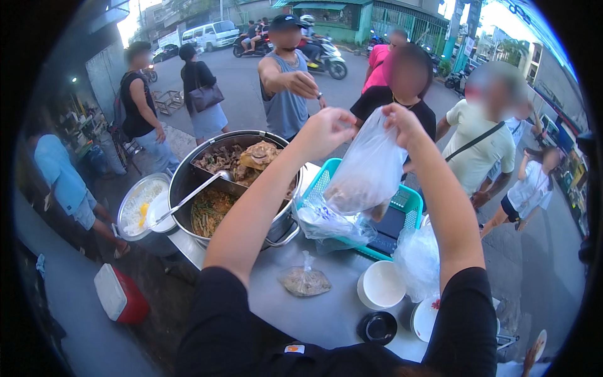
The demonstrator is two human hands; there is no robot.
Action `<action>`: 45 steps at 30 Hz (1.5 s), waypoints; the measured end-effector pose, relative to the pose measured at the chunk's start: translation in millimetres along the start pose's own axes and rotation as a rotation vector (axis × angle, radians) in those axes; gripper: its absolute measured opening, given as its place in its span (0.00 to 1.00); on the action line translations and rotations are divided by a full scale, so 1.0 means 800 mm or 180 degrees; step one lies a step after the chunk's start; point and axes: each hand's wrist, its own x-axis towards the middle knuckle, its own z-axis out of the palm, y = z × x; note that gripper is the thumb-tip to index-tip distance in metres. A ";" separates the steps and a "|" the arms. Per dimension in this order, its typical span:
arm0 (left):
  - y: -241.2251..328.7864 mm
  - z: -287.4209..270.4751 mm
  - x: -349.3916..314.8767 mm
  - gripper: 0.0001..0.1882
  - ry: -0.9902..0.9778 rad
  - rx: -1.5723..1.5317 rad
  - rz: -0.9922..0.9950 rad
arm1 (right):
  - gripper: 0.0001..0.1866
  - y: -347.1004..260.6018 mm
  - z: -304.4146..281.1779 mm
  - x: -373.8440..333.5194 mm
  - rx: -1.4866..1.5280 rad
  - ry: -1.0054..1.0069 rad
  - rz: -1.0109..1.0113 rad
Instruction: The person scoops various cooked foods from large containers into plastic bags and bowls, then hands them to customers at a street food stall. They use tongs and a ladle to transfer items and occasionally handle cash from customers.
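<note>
Right grip (402,124): I pinch the bag (372,162) near its top
Left grip (347,124): fingers parted, beside it
Arms (254,207): raised toward the far edge of the table (336,314)

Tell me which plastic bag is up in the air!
Only the big cloudy bag is held up, pinched by the right hand, over the green basket. The small knotted bag lies on the table.

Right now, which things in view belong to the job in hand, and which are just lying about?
Apparently belonging to the job:
translucent plastic bag, pinched by the right hand
divided pot with ladle
knotted food bag

Apparently just lying about:
white bowl
black bowl
red-and-white cooler
</note>
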 end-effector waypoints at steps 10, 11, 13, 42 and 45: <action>0.013 -0.117 -0.314 0.08 -0.0688 0.0801 -0.0779 | 0.10 -0.079 0.031 0.052 -0.0531 -0.0468 0.0558; 0.010 -0.122 -0.346 0.08 -0.0607 0.0637 -0.1148 | 0.08 -0.078 0.035 0.056 -0.0610 -0.0290 0.0539; 0.001 -0.132 -0.404 0.09 -0.0509 0.0551 -0.1969 | 0.07 -0.074 0.042 0.064 -0.0658 -0.0218 0.0399; -0.029 -0.076 -0.570 0.07 0.0308 0.0609 -0.3266 | 0.21 -0.026 0.074 0.233 -0.3143 0.0946 -0.2580; -0.030 -0.072 -0.571 0.07 0.0300 0.0638 -0.3310 | 0.20 -0.020 0.086 0.245 -0.3638 0.1492 -0.2863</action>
